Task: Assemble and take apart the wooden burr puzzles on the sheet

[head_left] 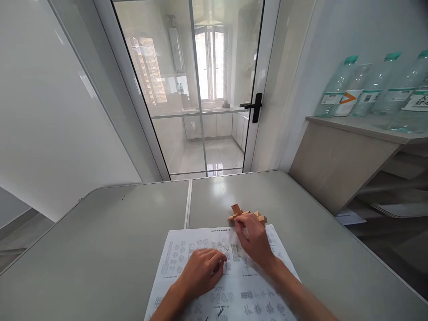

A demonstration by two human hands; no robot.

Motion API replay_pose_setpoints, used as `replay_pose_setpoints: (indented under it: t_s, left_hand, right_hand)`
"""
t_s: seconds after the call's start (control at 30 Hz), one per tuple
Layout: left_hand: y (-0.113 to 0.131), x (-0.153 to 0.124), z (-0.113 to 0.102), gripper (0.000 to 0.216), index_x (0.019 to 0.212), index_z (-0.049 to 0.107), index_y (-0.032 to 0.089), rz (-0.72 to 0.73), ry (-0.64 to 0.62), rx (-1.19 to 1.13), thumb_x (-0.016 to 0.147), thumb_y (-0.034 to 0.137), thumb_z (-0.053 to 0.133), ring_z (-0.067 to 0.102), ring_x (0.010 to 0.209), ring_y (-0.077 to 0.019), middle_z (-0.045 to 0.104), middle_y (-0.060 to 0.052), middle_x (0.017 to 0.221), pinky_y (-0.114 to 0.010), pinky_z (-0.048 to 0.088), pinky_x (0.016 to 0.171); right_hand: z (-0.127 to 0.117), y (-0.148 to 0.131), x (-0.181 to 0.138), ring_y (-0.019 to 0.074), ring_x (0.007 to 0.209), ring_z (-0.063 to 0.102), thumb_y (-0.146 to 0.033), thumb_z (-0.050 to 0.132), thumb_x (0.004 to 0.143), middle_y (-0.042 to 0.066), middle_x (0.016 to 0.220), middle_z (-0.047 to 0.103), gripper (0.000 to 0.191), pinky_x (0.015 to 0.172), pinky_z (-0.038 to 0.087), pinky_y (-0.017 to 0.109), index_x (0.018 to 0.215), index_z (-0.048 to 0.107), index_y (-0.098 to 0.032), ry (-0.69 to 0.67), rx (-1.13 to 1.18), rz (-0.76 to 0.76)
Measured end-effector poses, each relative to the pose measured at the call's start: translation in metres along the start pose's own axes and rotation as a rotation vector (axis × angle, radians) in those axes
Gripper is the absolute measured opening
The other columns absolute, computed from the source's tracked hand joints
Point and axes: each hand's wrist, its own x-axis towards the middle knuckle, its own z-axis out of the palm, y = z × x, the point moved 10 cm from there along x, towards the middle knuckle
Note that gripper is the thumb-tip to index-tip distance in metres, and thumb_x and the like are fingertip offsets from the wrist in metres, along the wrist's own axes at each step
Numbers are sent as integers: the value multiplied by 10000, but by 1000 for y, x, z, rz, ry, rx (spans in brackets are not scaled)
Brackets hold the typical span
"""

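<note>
My right hand (pixel 256 239) reaches over the far edge of a printed sheet (pixel 170 263), its fingers bent and closed at a small pile of light wooden puzzle pieces (pixel 262 218). The fingertips appear to pinch one piece at the left of the pile, largely covered by the hand. A darker, flat wooden piece (pixel 236 208) stands tilted just beyond them. Curled on the middle of the sheet rests my left hand (pixel 205 269); whatever is inside its fingers is hidden. Rows of small diagrams and lines of print cover the sheet.
The sheet lies on a grey table (pixel 117 236) with a pale seam (pixel 188 203). Beyond its far edge is a glass door (pixel 217 147) with a black handle (pixel 257 108). Several plastic bottles (pixel 368 96) stand on a shelf (pixel 354 127) at the right.
</note>
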Motion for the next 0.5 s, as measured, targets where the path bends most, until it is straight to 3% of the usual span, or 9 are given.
replay_pose_setpoints:
  t_s: [0.13,0.27,0.5]
  left_hand:
    - [-1,0,0,183,925,618,215,3,7,-7,933,89,485,603,552,-133,674,19,696,-263,441,562]
    - [-1,-1,2,178,941,616,214,8,-7,-3,957,99,481,594,557,-130,679,18,707,-262,427,561]
    - [-1,-2,5,170,933,614,220,-11,-33,-7,939,96,498,594,566,-134,676,29,705,-270,416,575]
  right_hand:
    - [-23,17,8,307,1080,601,-222,584,977,104,1127,689,172,993,443,499,1115,674,-270,157,-198,-9]
    - [-29,35,8,310,1142,585,-291,506,1021,131,1252,641,244,1014,460,525,1215,638,-225,207,-375,15]
    - [-31,72,6,286,1036,662,-439,466,1054,114,1164,686,298,920,515,471,1112,651,-213,167,-419,177]
